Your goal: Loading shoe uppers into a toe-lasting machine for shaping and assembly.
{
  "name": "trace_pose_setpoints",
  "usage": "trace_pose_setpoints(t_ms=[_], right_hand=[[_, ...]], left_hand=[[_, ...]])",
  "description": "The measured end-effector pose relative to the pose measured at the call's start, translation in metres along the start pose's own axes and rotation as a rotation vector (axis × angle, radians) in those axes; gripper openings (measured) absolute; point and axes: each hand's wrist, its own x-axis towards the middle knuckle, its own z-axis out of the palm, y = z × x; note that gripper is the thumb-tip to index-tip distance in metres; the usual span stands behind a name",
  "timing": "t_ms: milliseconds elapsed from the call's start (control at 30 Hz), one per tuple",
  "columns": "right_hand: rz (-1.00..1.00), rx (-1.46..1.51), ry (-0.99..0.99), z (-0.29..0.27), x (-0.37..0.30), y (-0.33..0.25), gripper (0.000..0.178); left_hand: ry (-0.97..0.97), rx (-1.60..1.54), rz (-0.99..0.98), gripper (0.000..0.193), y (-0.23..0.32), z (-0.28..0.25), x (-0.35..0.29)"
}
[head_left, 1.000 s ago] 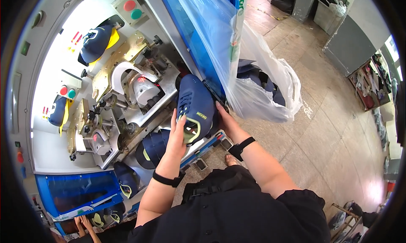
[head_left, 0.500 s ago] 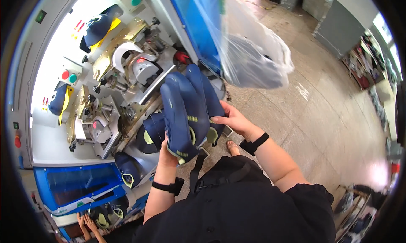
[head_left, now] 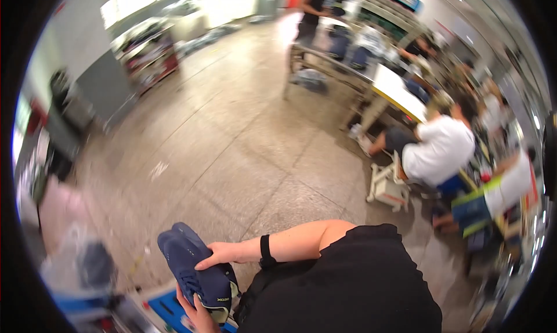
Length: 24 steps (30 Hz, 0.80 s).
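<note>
A small bundle of navy shoe uppers (head_left: 188, 263) with light yellow-green trim lies between my hands at the lower left, toes pointing away from me. Dark laces show on the top one, and at least two rounded toes sit side by side. My left hand (head_left: 200, 317) grips the bundle from below near the heel end, partly cut off by the lower edge. My right hand (head_left: 223, 254) clasps it from the right, thumb laid over the top; its other fingers are hidden. A black band (head_left: 266, 250) circles my right wrist.
Speckled floor (head_left: 232, 159) stretches ahead. A long worktable (head_left: 333, 59) with dark shoe pieces stands beyond, and a person in white (head_left: 444, 150) sits at it on a stool (head_left: 387, 185). A shelf rack (head_left: 152, 60) is far left. A blurred plastic bag (head_left: 96, 263) hangs near left.
My view has swung right, from the machine with its moulds to the open floor and worktable. The uppers came along in both hands, and my right hand now lies over their top.
</note>
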Motion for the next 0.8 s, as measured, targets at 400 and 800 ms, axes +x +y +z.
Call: trace_pose_setpoints(t_ms=[400,800], right_hand=[[-0.525,0.916,0.573,-0.243,-0.264,0.023,0.030],[-1.550,1.017,1.321,-0.631,-0.621,-0.049,0.040]], left_hand=[[-0.936,-0.513,-0.312,0.058,0.140,0.287,0.035],[-1.148,-0.206,-0.669,0.061,0.201,0.627,0.040]])
